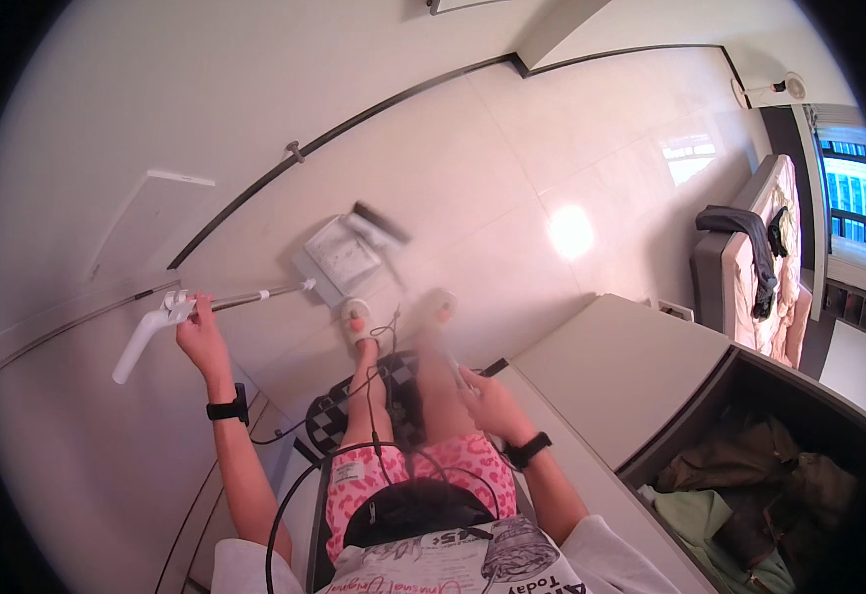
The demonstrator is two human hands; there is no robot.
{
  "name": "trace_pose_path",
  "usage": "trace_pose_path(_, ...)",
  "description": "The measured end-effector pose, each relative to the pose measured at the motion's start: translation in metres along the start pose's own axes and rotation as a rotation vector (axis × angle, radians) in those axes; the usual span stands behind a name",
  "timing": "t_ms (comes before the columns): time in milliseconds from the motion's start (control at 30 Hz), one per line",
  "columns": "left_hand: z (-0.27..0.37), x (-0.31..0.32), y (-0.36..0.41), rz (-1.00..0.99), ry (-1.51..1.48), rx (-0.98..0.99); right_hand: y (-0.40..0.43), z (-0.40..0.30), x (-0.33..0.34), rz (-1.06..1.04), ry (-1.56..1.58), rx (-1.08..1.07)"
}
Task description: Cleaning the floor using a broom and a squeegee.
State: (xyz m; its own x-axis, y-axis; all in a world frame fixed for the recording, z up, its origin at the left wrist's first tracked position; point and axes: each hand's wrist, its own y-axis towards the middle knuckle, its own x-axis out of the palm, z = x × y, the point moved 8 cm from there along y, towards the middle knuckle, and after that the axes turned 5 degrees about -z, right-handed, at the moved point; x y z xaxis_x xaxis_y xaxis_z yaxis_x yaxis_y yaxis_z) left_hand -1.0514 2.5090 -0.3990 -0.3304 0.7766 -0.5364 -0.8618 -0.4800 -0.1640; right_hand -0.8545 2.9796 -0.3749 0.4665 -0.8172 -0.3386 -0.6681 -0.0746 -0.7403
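Observation:
My left hand (201,341) is closed around the upper end of a long-handled dustpan, beside its white plastic grip (139,343). The thin metal rod (243,300) runs from there to the grey-white dustpan (340,256), which is at the floor ahead of my feet. My right hand (491,405) grips a broom handle that is mostly blurred. At the dustpan's far side is the blurred broom head (381,224), with dark bristles. I cannot tell whether bristles and pan touch. My slippered left foot (357,321) is just behind the pan; my right leg is blurred.
A dark cable (375,416) hangs before me above a checkered mat (325,416). To my right, a pale cabinet (618,371) adjoins an open drawer (745,475) of clothes. Beyond stands a bed (745,297) with dark garments. A doorstop (295,151) projects near the dark baseboard (373,111).

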Motion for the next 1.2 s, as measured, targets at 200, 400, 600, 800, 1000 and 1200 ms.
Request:
trace_pose_path(200, -0.032, -0.042, -0.007, 0.044, -0.131, -0.080, -0.042, -0.083, -0.043, -0.195, -0.133, 0.114)
trace_pose_path(400, -0.095, -0.129, -0.066, 0.208, -0.252, -0.190, -0.014, -0.131, -0.045, -0.033, -0.335, -0.207)
trace_pose_path(600, -0.158, -0.197, -0.119, 0.373, -0.300, -0.327, 0.087, -0.139, -0.026, 0.023, -0.443, -0.343)
trace_pose_path(800, -0.204, -0.222, -0.143, 0.418, -0.349, -0.422, 0.171, -0.111, 0.015, 0.026, -0.689, -0.162)
trace_pose_path(1000, -0.262, -0.280, -0.199, 0.365, -0.069, -0.319, 0.078, -0.084, 0.025, -0.053, -0.770, -0.094)
trace_pose_path(1200, -0.370, -0.330, -0.271, 0.720, -0.660, -0.556, -0.013, -0.078, -0.013, -0.170, -0.766, -0.063)
